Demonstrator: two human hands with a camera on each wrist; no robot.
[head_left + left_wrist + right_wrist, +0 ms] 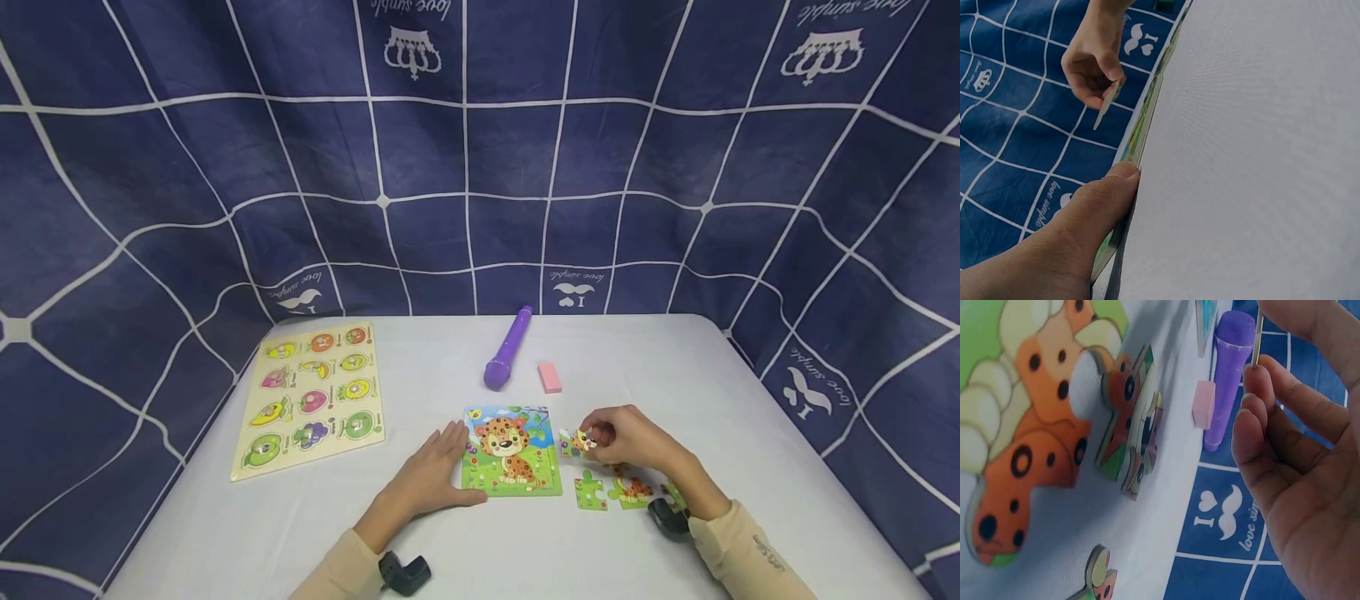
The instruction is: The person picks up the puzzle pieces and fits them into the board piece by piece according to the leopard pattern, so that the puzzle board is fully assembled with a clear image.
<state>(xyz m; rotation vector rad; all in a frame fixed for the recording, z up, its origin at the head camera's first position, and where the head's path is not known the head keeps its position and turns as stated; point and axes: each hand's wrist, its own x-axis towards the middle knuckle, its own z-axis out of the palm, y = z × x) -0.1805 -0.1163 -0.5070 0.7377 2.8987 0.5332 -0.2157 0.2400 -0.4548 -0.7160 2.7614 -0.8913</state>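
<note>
In the head view, a square puzzle board (513, 479) with a spotted leopard picture lies on the table. My left hand (429, 475) rests at its left side, fingers fairly straight, with the thumb (1100, 200) against the board's edge. To the right of the board, my right hand (626, 437) pinches a jigsaw piece (576, 442) between thumb and fingers, raised above the table. The held piece (1257, 344) appears edge-on in the right wrist view. Below that hand lie several loose jigsaw pieces, among them a green piece (590, 492) and an orange spotted piece (632, 490), the others partly hidden.
A wooden fruit peg board (288, 446) lies at the left of the white table (435, 550). Behind the leopard board are a purple toy microphone (510, 346) and a pink block (550, 377). A blue checked curtain (510, 150) hangs behind the table's far edge.
</note>
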